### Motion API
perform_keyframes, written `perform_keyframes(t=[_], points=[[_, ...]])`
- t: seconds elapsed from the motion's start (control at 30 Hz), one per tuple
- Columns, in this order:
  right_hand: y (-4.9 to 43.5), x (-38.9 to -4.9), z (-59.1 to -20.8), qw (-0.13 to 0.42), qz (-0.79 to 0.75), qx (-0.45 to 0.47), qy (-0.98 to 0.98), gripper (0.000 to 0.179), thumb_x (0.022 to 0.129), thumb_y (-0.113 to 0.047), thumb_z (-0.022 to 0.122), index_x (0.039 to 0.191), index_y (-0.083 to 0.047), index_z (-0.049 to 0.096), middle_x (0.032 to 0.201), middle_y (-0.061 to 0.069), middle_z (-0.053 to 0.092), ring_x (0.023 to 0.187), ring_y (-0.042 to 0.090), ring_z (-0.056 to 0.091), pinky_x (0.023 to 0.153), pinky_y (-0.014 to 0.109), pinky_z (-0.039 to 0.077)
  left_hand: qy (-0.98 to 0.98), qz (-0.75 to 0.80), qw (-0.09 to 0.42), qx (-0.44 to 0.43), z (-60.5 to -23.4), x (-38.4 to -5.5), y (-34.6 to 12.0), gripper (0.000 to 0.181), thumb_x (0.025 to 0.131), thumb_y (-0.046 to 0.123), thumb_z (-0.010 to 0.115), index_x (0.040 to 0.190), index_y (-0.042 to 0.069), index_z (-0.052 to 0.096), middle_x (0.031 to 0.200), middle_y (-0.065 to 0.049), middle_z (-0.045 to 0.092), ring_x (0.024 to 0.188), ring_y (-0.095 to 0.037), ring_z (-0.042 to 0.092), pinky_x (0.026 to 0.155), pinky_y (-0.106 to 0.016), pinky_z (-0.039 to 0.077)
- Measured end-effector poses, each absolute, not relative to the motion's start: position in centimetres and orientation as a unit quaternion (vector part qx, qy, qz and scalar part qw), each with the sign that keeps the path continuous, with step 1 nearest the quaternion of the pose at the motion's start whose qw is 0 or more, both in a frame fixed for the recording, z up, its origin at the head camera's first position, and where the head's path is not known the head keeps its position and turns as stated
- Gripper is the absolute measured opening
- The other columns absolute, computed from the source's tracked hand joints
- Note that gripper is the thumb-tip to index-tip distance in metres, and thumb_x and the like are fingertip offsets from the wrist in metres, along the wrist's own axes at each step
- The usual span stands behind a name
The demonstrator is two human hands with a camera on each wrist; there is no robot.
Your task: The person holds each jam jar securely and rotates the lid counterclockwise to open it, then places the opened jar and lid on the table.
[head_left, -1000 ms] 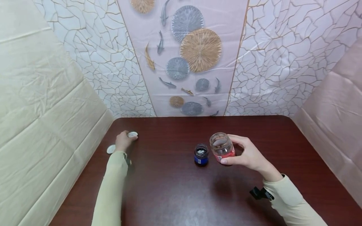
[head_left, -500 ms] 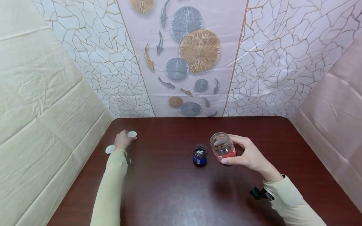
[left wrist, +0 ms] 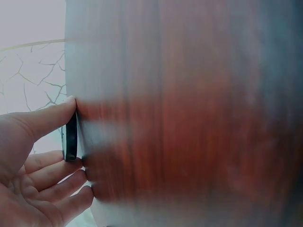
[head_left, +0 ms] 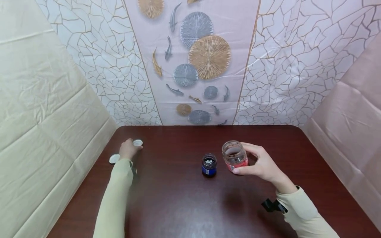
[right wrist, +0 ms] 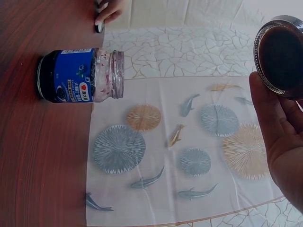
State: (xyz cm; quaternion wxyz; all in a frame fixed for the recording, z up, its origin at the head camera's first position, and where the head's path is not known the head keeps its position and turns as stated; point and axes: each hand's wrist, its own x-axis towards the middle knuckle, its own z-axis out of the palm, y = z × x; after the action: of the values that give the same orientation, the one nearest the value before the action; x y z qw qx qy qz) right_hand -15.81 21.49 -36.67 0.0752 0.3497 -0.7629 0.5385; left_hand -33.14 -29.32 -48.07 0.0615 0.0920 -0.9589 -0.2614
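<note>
My left hand is at the far left of the table, pinching a jar lid that lies with its white inside up. In the left wrist view the thumb and fingers sit on opposite edges of this dark-rimmed lid. A second lid, also white side up, lies beside that wrist. Raised above the table, my right hand grips an uncapped glass jar with a red label, its mouth tipped toward the head camera. A smaller uncapped jar with a blue label and dark contents stands upright just left of it.
The dark red-brown table runs back to a patterned cloth wall. Pale cloth panels close in the left and right sides. Each wrist wears a small black camera.
The red-labelled jar in my right hand has drawn slightly right, away from the blue-labelled jar. The left hand stays on its lid. The head view has shifted a little.
</note>
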Motion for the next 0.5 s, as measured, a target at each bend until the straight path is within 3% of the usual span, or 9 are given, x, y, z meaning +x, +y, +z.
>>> perform_keyframes(t=[0.5], points=[[21.61, -15.73, -36.49, 0.086, 0.538, 0.344, -0.765, 0.057, 0.071, 0.007, 0.084, 0.125, 0.0, 0.067, 0.125, -0.001, 0.067, 0.112, 0.014, 0.061, 0.093, 0.022, 0.05, -0.957, -0.267, 0.046, 0.109, -48.09, -33.41, -29.42, 0.067, 0.086, 0.029, 0.079, 0.134, -0.011, 0.052, 0.13, -0.034, 0.057, 0.119, -0.051, 0.054, 0.1, -0.059, 0.044]])
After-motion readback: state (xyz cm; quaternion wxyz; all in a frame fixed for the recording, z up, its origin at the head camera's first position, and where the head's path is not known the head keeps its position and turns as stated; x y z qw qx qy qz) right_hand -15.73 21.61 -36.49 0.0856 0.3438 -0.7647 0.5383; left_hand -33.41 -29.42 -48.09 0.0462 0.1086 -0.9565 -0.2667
